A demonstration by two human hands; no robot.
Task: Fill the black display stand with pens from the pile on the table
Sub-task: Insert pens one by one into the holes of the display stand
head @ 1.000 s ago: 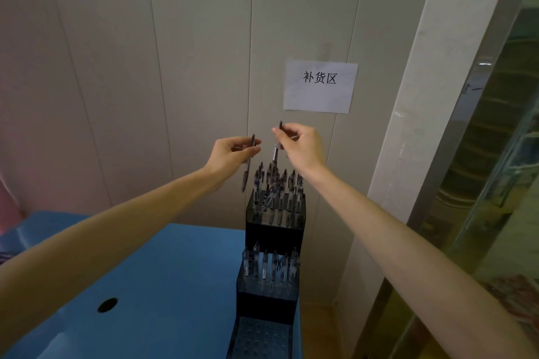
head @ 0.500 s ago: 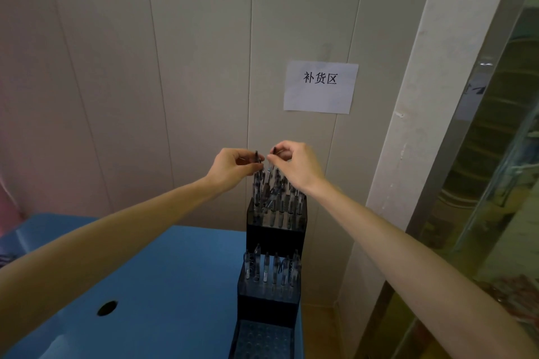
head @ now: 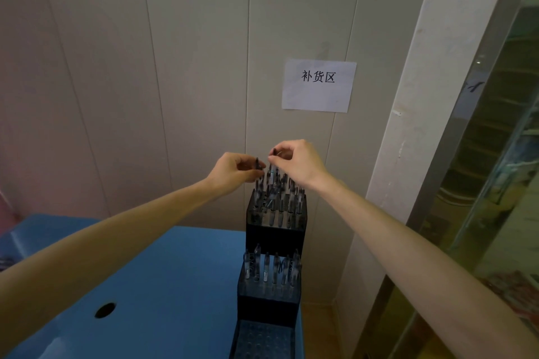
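Pale wall panels with a white paper sign (head: 318,85) back a blue desk (head: 151,280), where the tiered black plastic display stand (head: 275,230) rises at its right edge. Each hand's grip pinches one slim dark pen by its top: the left hand (head: 233,172) holds the left pen (head: 257,169), the right hand (head: 300,163) the right pen (head: 273,160). Both pens hang upright, long axis vertical, with the stand's top tier directly below the grips. The bottom tier's holes look unfilled. The pile is out of view.
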